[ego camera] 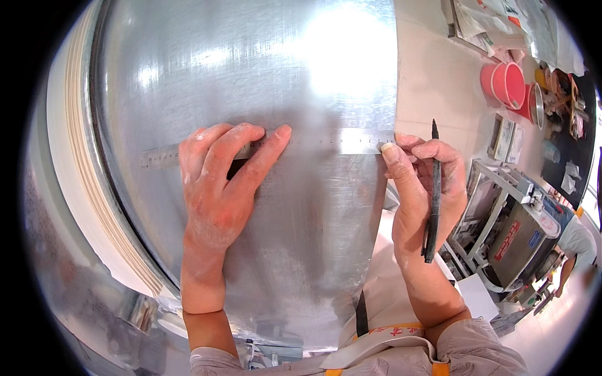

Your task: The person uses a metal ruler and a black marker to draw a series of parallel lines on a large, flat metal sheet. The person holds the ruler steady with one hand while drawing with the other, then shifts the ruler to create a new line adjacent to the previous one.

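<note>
A steel ruler (360, 142) lies across a shiny metal surface (282, 202), one end reaching the surface's right edge. My left hand (218, 188), dusted with white powder, rests over the ruler and holds it down. Its index finger stretches out along the ruler, while the others bend over it and hide part of the scale. At the right edge, my right hand (423, 174) touches the ruler's end with thumb and fingertip. A black marker pen (435, 202) is held in that same hand, its bare tip pointing away from me and its cap on the rear end.
Pale layered edges (89, 188) curve along the left of the metal surface. Pink buckets (505, 84) stand on the floor to the right. Closer on that side is a metal machine (512, 249) with a frame. Another person (581, 244) is at the far right.
</note>
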Motion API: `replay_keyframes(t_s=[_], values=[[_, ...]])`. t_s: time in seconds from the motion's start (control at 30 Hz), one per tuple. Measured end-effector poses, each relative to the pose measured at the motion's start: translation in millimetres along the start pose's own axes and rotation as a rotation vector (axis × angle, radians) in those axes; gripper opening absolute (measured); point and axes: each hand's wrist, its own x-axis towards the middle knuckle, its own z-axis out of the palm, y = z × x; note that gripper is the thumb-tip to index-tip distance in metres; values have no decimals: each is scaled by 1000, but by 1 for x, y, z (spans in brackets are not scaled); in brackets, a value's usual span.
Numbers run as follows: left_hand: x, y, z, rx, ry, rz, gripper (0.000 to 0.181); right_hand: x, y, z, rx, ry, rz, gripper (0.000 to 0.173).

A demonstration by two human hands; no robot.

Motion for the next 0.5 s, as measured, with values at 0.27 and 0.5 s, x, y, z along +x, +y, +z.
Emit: replay_keyframes(t_s=[0.27, 0.5], values=[[-4, -1, 1, -1, 5, -7, 49, 1, 0, -2, -55, -29, -50, 24], [1, -2, -1, -8, -5, -13, 41, 2, 2, -3, -60, -68, -80, 21]])
